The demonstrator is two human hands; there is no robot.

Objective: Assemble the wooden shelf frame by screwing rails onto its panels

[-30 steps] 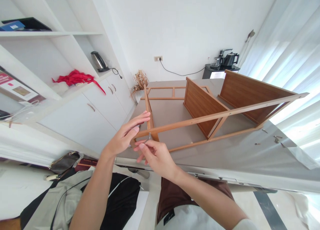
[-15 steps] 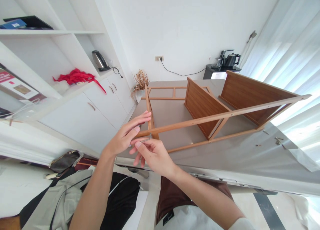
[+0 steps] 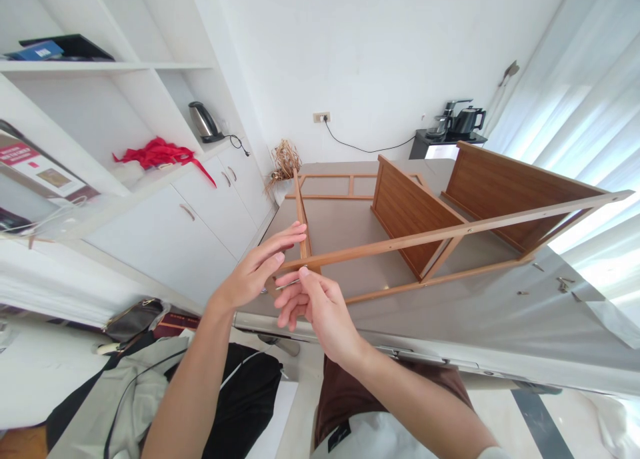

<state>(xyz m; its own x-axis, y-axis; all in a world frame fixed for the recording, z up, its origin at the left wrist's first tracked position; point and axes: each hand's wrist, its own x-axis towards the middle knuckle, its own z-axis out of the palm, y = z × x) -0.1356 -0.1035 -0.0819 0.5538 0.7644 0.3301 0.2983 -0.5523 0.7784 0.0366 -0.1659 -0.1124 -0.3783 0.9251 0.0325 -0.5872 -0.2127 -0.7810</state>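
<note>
A wooden shelf rack (image 3: 390, 244) lies on its side on the grey table, with its near rail running from my hands towards the right. At the left end of this rail is my left hand (image 3: 250, 272), its fingers stretched out along the corner and the thumb apart. My right hand (image 3: 323, 312) is just below that corner and pinches a thin metal hex key (image 3: 287, 284) between thumb and fingers. The short end of the key is mostly hidden at the thumb tip, so I cannot tell whether it sits in a screw.
Several loose screws (image 3: 564, 284) lie on the table (image 3: 470, 312) at the right. A dried plant (image 3: 284, 160) stands beyond the rack's left end. White cabinets (image 3: 200, 206) line the left side, and a kettle set (image 3: 457, 122) stands at the back right.
My right hand has shifted slightly right and up, and its thumb now covers the bend of the hex key. My left hand has stayed at the corner.
</note>
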